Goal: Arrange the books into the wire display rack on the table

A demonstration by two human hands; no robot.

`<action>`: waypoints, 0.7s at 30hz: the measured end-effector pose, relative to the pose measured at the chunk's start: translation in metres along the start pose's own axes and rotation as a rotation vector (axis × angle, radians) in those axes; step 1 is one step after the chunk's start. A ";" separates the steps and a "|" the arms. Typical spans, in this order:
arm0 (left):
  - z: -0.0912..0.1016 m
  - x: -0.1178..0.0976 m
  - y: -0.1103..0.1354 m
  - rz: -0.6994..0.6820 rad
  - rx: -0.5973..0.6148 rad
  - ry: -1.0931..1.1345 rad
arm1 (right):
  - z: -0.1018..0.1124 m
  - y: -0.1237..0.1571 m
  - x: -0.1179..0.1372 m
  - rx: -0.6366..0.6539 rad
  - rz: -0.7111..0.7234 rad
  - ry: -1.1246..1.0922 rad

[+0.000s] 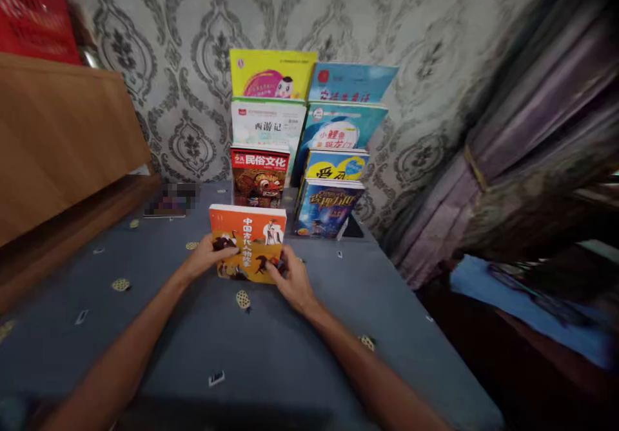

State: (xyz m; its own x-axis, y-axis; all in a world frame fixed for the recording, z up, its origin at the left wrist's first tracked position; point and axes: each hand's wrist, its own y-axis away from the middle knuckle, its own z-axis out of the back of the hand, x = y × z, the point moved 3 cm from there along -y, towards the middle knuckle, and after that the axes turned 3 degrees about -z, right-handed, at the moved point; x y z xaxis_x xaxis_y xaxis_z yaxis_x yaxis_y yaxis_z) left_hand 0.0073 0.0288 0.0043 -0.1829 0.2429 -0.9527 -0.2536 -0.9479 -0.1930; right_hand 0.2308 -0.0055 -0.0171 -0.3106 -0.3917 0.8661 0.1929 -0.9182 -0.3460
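Between both hands I hold an orange book (pixel 247 237) upright, its illustrated cover facing me. My left hand (pixel 207 257) grips its left side, thumb across the front. On the opposite side my right hand (pixel 293 279) has its thumb on the lower right of the cover; the other fingers are mostly behind. Just beyond stand two stepped columns of books. The left one has a red book (pixel 260 176) in front, a white book (pixel 268 121) behind it and a yellow book (pixel 273 73) at the back. Foremost on the right is a dark blue book (pixel 329 208).
The books stand on a table with a blue-grey patterned cloth (pixel 159 334), against a wallpapered wall (pixel 193 95). A wooden cabinet (pixel 68 134) borders the left side. Purple curtains (pixel 464 173) hang at right. A flat, blurred item (pixel 171 199) lies at the back left.
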 end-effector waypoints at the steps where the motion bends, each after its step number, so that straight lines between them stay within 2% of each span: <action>1: 0.001 -0.002 0.001 0.004 0.040 0.005 | 0.001 0.000 0.000 -0.006 0.009 0.012; 6: 0.004 -0.012 0.004 -0.035 0.196 0.014 | 0.003 -0.002 0.000 -0.008 0.005 0.015; 9: 0.006 -0.014 0.005 -0.060 0.212 -0.014 | 0.001 -0.004 0.000 -0.006 -0.011 -0.045; 14: 0.010 -0.012 0.002 -0.016 0.131 -0.076 | 0.001 -0.013 0.001 -0.017 -0.043 -0.050; 18: 0.010 -0.013 0.000 -0.078 0.012 -0.087 | 0.003 -0.018 0.005 -0.067 -0.023 0.020; 21: 0.007 -0.012 0.000 -0.124 -0.012 -0.104 | 0.002 -0.017 0.005 -0.093 -0.023 0.051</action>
State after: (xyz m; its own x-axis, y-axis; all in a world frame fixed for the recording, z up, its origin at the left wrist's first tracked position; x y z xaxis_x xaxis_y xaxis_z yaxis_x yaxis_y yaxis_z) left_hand 0.0031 0.0268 0.0175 -0.2480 0.3775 -0.8922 -0.2690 -0.9116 -0.3109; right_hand 0.2276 0.0086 -0.0060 -0.3617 -0.3704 0.8556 0.0984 -0.9278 -0.3600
